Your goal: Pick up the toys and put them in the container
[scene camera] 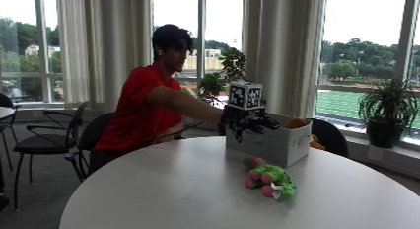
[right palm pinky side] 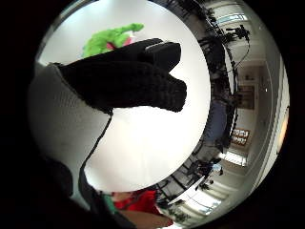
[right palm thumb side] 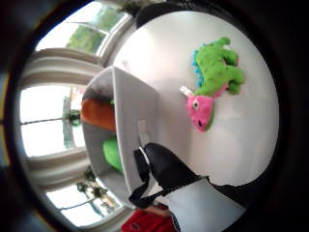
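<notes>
**Gloved hand above the toy box, dinosaur on the table**

Tall windows with pale curtains back a round white table (scene camera: 164, 189), where a person in a red shirt sits and reaches forward with the gloved right hand (scene camera: 253, 121). That hand hovers beside the near upper edge of a grey fabric container (scene camera: 272, 142), which stands on the far part of the table. Its fingers (right palm pinky side: 143, 86) stretch out roughly straight and together over the tabletop, and nothing is held in them.

Inside the container, the thumb-side palm view shows an orange toy (right palm thumb side: 98, 114) and a green toy (right palm thumb side: 112, 153) lying against the wall. An orange shape also peeks over the rim in the outside view.

A green and pink plush dinosaur (scene camera: 269, 177) lies on its side on the table just in front of the container, apart from the hand. Potted plants (scene camera: 387, 110) stand at the window ledge, and black chairs (scene camera: 49, 137) sit behind the person.
</notes>
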